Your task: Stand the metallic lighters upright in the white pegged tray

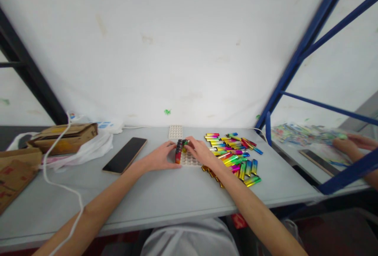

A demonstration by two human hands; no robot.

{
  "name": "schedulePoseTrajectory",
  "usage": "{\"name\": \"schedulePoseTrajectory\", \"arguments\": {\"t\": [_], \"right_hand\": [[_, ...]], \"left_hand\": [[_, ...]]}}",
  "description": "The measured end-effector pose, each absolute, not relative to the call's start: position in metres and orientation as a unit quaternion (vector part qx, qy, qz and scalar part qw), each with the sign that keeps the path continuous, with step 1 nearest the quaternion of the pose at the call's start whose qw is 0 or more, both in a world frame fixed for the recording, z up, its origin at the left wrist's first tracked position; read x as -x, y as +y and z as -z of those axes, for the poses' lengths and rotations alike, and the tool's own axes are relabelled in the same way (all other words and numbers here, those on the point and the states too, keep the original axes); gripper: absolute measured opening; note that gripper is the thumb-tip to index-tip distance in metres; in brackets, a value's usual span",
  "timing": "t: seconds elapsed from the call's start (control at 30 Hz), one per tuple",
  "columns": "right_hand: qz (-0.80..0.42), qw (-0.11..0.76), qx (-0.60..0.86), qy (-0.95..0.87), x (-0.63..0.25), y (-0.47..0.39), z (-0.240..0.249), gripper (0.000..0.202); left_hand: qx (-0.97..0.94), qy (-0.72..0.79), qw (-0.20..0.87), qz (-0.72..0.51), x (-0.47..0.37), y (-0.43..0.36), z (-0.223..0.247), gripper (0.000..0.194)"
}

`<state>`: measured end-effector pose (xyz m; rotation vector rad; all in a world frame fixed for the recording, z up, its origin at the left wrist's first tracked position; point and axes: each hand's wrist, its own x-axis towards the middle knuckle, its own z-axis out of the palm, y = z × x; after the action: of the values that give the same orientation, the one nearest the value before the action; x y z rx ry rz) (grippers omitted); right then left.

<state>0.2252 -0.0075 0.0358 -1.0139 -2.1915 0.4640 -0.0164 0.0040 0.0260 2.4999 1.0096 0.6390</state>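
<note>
Two bare hands at work over a perforated white tray point(191, 161) on a pale grey tabletop point(141, 205). The left hand point(161, 157) stood part-open at the tray's left edge, thumb and fingers parted about a row of dark-topped red pieces point(178, 153); whether it gripped them could not be told. The right hand point(201, 151) was bent over the tray, its thumb and fingertips drawn together on a yellow-green piece point(184, 146), just beside the row's far end. Immediately right of the tray, partly behind the right forearm, lay a loose heap of shiny multicoloured tubes point(232, 157). A second white tray point(175, 131) lay beyond the hands, near the wall point(189, 51). To the left were a dark-screened phone point(125, 155), a cardboard box point(66, 136) and white plastic bags point(100, 148), with a white cable point(63, 185) crossing the foreground. At far right, past a blue metal frame point(288, 65), a co-worker's hands point(347, 146) were visible near another phone point(319, 162).
</note>
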Motion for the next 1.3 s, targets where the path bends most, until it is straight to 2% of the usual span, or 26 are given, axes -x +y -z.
{"name": "schedulePoseTrajectory", "arguments": {"t": [0.17,0.3,0.43,0.57,0.73,0.87,0.93,1.07,1.17,1.3], "right_hand": [[-0.151,0.305,0.404,-0.849,-0.229,-0.006,-0.038,0.025],[-0.098,0.326,0.432,-0.835,-0.251,-0.003,-0.047,0.032],[-0.051,0.339,0.471,-0.813,-0.295,0.001,-0.056,0.027],[-0.065,0.275,0.491,-0.824,-0.329,0.005,-0.053,0.014],[-0.111,0.197,0.491,-0.841,-0.33,0.008,-0.044,0.012],[-0.087,0.144,0.493,-0.853,-0.321,0.008,-0.043,0.011],[-0.06,0.183,0.491,-0.85,-0.316,0.009,-0.043,0.013],[-0.063,0.351,0.495,-0.792,-0.302,0.008,-0.045,0.028],[-0.115,0.402,0.505,-0.755,-0.288,0.006,-0.046,0.039],[-0.168,0.465,0.516,-0.7,-0.272,0.004,-0.043,0.041]], "left_hand": [[-0.888,0.361,0.182,-0.217,0.016,0.003,-0.027,0.074],[-0.886,0.372,0.184,-0.208,0.015,0.001,-0.031,0.075],[-0.884,0.378,0.185,-0.204,0.014,0.0,-0.033,0.073],[-0.883,0.378,0.185,-0.208,0.015,-0.001,-0.032,0.073],[-0.886,0.377,0.179,-0.201,0.012,-0.002,-0.033,0.068],[-0.883,0.388,0.178,-0.193,0.011,-0.003,-0.034,0.068],[-0.882,0.392,0.18,-0.19,0.011,-0.003,-0.035,0.069],[-0.88,0.392,0.184,-0.195,0.01,-0.003,-0.035,0.068],[-0.88,0.39,0.182,-0.199,0.01,-0.003,-0.035,0.067],[-0.88,0.393,0.179,-0.198,0.011,-0.003,-0.036,0.067]]}}
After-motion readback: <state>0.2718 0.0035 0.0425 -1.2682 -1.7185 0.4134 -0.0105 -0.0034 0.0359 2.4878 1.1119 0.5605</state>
